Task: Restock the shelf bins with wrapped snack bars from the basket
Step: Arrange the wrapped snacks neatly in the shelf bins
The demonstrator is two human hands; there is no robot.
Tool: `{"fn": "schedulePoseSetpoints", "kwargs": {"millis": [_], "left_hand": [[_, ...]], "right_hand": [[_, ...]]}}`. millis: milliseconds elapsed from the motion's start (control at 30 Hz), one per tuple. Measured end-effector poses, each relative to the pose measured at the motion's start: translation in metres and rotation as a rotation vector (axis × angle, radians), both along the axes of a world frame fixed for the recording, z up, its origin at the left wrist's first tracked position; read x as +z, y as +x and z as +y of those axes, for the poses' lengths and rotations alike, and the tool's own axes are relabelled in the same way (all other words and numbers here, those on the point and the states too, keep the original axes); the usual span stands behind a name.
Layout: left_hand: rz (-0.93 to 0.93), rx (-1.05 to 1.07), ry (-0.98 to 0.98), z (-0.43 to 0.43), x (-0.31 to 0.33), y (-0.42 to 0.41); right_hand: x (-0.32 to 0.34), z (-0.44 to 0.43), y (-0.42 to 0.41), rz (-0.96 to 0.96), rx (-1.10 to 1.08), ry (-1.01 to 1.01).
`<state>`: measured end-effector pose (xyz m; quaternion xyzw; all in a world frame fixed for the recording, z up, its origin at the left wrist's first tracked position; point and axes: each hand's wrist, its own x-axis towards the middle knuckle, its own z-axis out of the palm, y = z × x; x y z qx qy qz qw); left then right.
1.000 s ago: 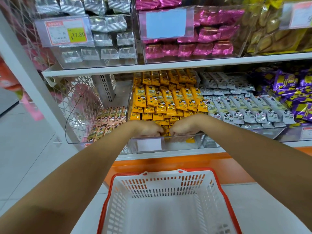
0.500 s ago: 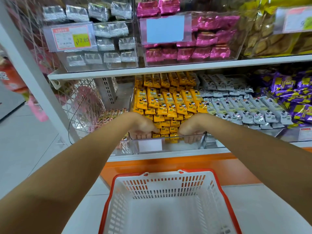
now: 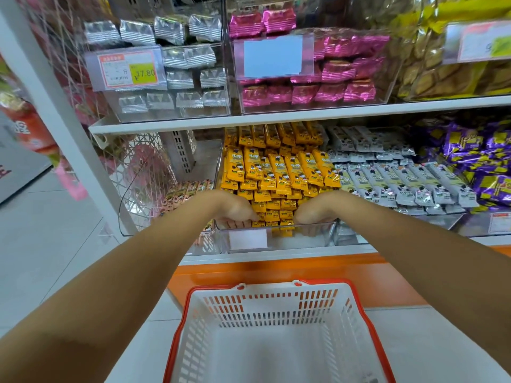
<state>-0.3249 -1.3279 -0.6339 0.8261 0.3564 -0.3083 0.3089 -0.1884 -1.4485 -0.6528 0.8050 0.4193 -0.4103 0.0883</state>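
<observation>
A clear bin on the lower shelf holds stacked yellow wrapped snack bars. My left hand and my right hand both reach over its front rim, left and right of the middle. Their fingers curl down behind the front wall and show through the plastic. Whether they touch any bars is hidden. Below me stands the white basket with a red rim; no bars show inside it.
A bin of grey bars sits right of the yellow ones, purple packs farther right, and pinkish bars left. The upper shelf carries bins of silver, pink and gold packs. An orange base runs under the shelf.
My hands, which met at the middle of the bin's front, have slid apart along the rim. The camera has tilted slightly.
</observation>
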Motion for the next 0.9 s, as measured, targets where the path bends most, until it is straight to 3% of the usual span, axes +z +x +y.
{"fn": "schedulePoseSetpoints", "kwargs": {"millis": [67,167,300,367,433,500,733,900], "left_hand": [[-0.067,-0.053,0.061,-0.003,0.003,-0.006],[-0.33,-0.056,0.204,-0.011,0.013,-0.02],[-0.846,0.173,0.33,-0.019,0.027,-0.048],[-1.035,0.36,0.462,-0.019,0.027,-0.056],[-1.133,0.523,0.5,-0.016,0.023,-0.056],[-1.22,0.623,0.438,-0.012,0.021,-0.052],[-1.262,0.73,0.484,-0.006,0.025,-0.043],[-1.137,0.623,0.254,-0.007,0.029,-0.02]], "right_hand": [[0.005,-0.005,-0.004,0.037,-0.007,-0.003],[0.029,-0.015,-0.005,0.002,0.045,0.185],[0.062,-0.035,-0.015,0.054,-0.092,0.686],[0.066,-0.039,-0.023,-0.152,-0.124,1.007],[0.063,-0.033,-0.033,-0.316,-0.123,1.163],[0.054,-0.018,-0.042,-0.282,-0.109,1.163],[0.036,0.029,-0.057,-0.221,-0.086,1.047],[0.028,0.036,-0.056,-0.197,-0.076,0.985]]}}
